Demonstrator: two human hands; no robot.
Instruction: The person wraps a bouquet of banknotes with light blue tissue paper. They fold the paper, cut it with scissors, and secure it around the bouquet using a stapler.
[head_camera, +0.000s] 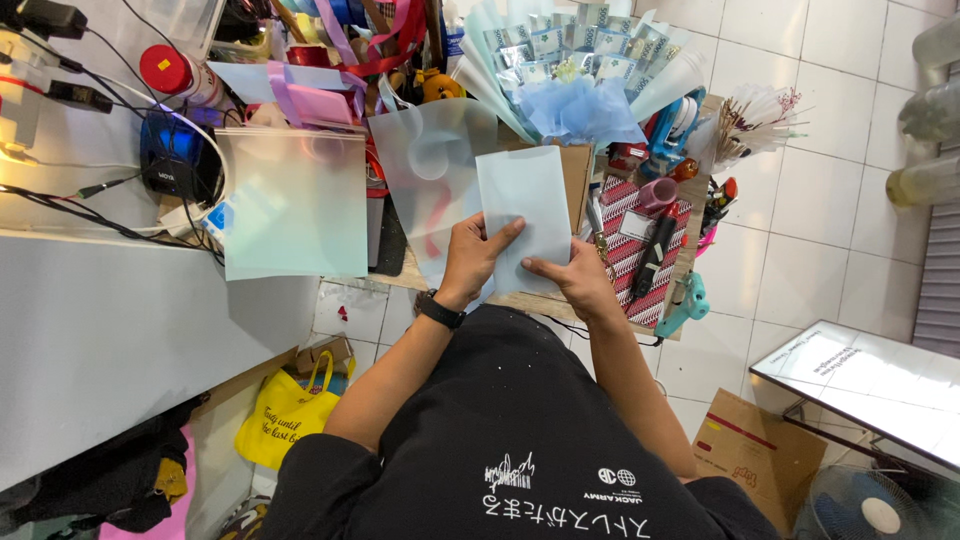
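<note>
Both hands hold a pale blue translucent sheet upright over a small wooden table. My left hand, with a black watch on the wrist, grips the sheet's lower left edge with the index finger stretched across it. My right hand pinches its lower right corner. Behind this sheet, a frosted clear sheet lies partly under it, with a second frosted sheet to the left. A bouquet of folded banknotes in pale blue wrapping lies at the table's far side.
A black glue gun lies on a red patterned mat, a teal glue gun hangs at the table edge. A white table with cables stands left. On the tiled floor are a yellow tote bag, a cardboard box and a fan.
</note>
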